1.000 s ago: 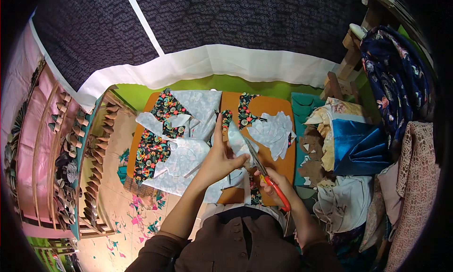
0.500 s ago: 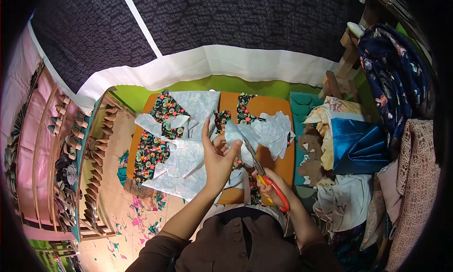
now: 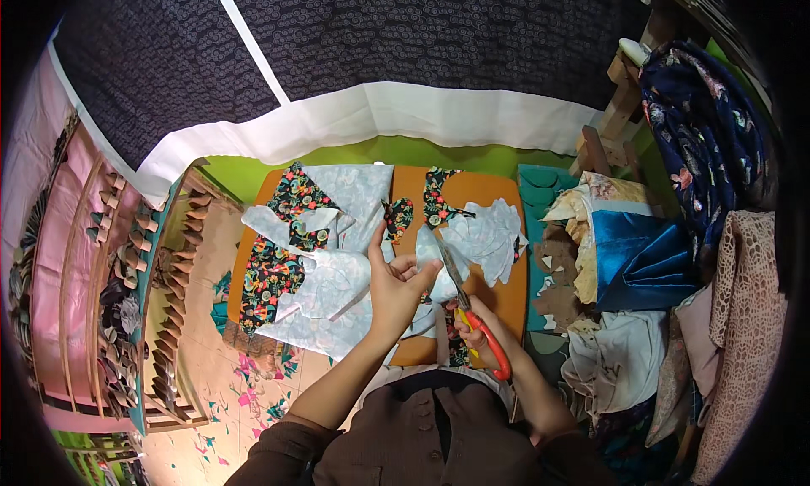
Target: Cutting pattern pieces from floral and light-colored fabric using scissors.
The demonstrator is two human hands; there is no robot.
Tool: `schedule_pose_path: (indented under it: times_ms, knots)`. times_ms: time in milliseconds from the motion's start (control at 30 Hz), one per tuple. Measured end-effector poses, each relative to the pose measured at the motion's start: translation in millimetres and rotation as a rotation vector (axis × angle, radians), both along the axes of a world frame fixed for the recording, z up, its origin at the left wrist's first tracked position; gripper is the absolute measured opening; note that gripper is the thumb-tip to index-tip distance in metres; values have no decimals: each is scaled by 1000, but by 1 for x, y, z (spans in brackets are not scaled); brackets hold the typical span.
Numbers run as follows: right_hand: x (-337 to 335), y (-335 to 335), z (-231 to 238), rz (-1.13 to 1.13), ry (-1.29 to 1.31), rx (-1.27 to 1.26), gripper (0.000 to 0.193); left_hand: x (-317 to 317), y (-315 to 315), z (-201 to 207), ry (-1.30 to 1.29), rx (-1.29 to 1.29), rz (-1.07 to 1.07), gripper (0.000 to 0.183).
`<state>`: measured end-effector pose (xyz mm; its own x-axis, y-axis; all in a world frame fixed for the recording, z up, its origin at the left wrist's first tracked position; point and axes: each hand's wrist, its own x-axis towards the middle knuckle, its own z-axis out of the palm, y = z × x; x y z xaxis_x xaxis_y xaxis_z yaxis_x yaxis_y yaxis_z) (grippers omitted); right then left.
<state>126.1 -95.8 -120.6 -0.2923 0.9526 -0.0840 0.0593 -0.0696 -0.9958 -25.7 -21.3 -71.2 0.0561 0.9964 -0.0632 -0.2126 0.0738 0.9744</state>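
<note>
Scissors (image 3: 463, 300): gripped in the right hand (image 3: 496, 317), fingers curled round the red-and-yellow handles, blades angled up-left along the pale piece's right edge.
Pale piece (image 3: 428, 248): raised above the desk (image 3: 499, 309), pinched by the left hand's (image 3: 396, 290) thumb and fingers, index outstretched.
Left edge: narrow orange rim beside floral cloth (image 3: 272, 285).
Open room: bare desk nearer than the pale cutouts (image 3: 488, 233).
</note>
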Motion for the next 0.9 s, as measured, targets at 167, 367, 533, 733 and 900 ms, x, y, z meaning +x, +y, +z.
schedule_pose_path:
  times_ms: [167, 367, 533, 733, 900]
  knots:
    - [0, 0, 8, 37, 72, -35, 71, -2, 0, -3, -26, 15, 12, 81]
    - [-2, -1, 0, -7, 44, 20, 73, -2, -2, 2, -14, -19, -41, 80]
    - [-4, -2, -1, -25, 77, 9, 78, -1, -2, 4, -30, -32, -48, 79]
    - [-6, -3, 1, 4, 113, -72, 88, -3, -1, 1, -47, -20, -47, 75]
    - [-4, -3, -3, 9, 63, -95, 94, -7, 2, -6, -32, -15, -83, 65]
